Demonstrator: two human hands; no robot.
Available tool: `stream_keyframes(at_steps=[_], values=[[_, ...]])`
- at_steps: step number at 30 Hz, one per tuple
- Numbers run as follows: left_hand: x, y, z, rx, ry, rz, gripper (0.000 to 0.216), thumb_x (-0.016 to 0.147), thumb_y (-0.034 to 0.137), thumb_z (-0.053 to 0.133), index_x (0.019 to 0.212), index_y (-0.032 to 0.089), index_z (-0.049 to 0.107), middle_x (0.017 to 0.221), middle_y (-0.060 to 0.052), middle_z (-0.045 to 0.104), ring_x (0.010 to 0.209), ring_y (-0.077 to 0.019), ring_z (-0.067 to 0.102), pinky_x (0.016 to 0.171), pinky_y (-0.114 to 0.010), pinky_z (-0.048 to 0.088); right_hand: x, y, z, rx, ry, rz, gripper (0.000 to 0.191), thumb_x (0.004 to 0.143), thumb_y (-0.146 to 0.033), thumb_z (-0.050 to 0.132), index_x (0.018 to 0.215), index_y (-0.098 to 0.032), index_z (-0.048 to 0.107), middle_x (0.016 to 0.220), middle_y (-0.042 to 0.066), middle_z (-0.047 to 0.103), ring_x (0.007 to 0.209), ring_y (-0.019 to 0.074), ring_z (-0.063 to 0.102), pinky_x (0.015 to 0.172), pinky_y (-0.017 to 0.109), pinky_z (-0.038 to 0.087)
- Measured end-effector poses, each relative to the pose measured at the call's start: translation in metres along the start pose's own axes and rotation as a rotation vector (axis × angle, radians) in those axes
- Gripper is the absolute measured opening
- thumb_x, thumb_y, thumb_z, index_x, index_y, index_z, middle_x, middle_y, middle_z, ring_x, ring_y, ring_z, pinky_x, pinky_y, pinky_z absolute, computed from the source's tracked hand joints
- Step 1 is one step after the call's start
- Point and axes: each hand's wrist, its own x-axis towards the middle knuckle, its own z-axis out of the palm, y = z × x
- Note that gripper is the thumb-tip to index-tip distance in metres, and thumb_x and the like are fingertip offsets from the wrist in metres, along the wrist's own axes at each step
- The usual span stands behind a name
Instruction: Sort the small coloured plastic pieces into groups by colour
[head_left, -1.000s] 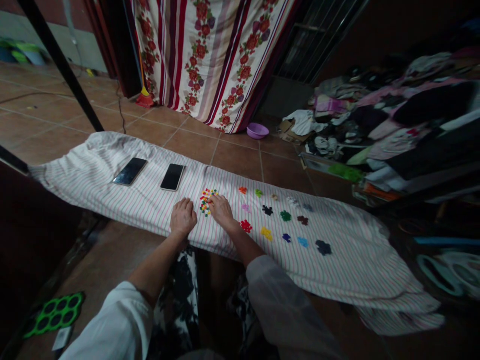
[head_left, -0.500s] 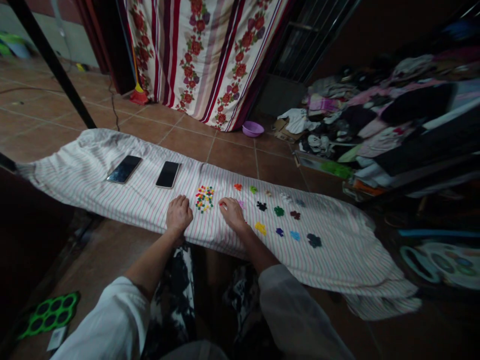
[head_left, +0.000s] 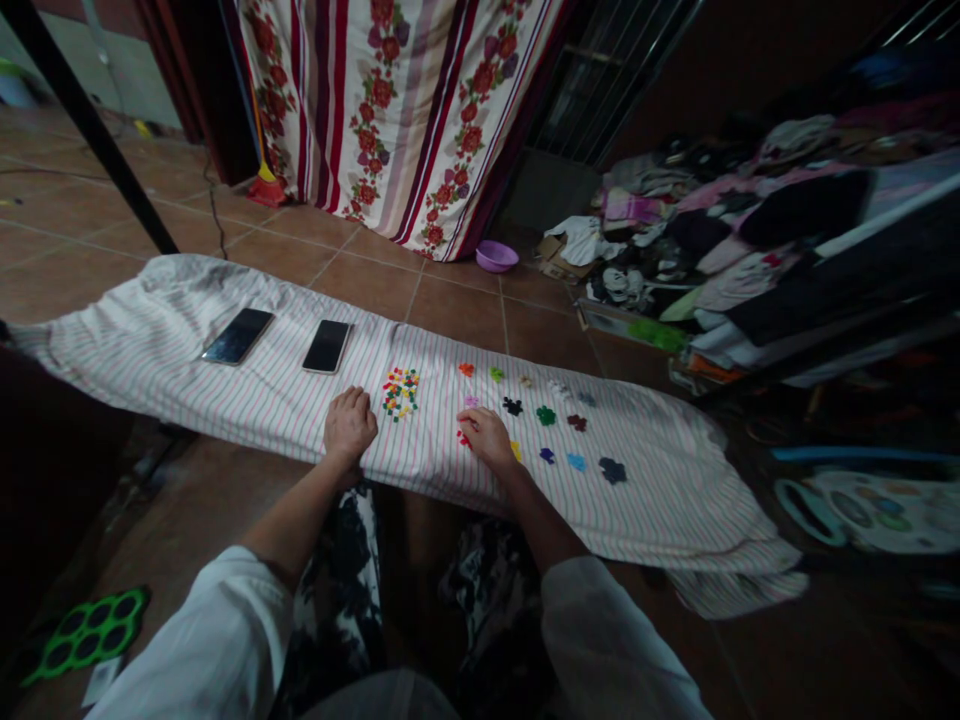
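My right hand (head_left: 486, 437) is closed in a pinch on a small red piece, just over a little group of red pieces (head_left: 463, 438) on the striped cloth. My left hand (head_left: 350, 425) rests on the cloth with its fingers curled under, so whatever they may hold is hidden. Right beside it lies a mixed pile of tiny red, yellow, green and white pieces (head_left: 400, 393). Around my right hand are single-colour piles: pink (head_left: 472, 401), black (head_left: 512, 406), yellow (head_left: 515, 451), dark green (head_left: 545, 415) and orange (head_left: 466, 369).
Farther right lie brown (head_left: 577, 423), light blue (head_left: 576, 462) and dark grey (head_left: 613, 470) piles. Two phones (head_left: 328, 346) lie on the cloth to the left. Beyond the cloth-covered surface, a purple basin (head_left: 496, 256) stands on the tiled floor, near heaped clothes (head_left: 720, 210).
My right hand has moved right, away from the mixed pile to the red pieces, still pinching a red piece. My left hand stays beside the mixed pile. The whole view has shifted slightly.
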Motion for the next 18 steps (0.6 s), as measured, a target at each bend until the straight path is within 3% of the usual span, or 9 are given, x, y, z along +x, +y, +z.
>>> stream_keyframes(at_steps=[9, 18], values=[[0.000, 0.002, -0.002, 0.052, 0.004, 0.006, 0.034, 0.079, 0.018, 0.043, 0.106, 0.011, 0.063, 0.122, -0.016, 0.062, 0.120, -0.0277, 0.051, 0.103, -0.042, 0.038, -0.025, 0.005, 0.001, 0.001, -0.040, 0.009, 0.018, 0.080, -0.015, 0.054, 0.086, -0.021, 0.069, 0.093, 0.005, 0.067, 0.093, 0.0197, 0.055, 0.086, 0.033, 0.041], [0.000, 0.002, -0.001, 0.076, 0.025, 0.020, 0.034, 0.079, 0.017, 0.044, 0.107, 0.011, 0.063, 0.121, -0.015, 0.063, 0.120, -0.0274, 0.052, 0.103, -0.041, 0.039, -0.028, 0.006, 0.007, 0.034, -0.011, 0.001, 0.019, 0.079, -0.013, 0.054, 0.087, -0.021, 0.069, 0.096, 0.006, 0.064, 0.096, 0.0208, 0.052, 0.086, 0.035, 0.041]])
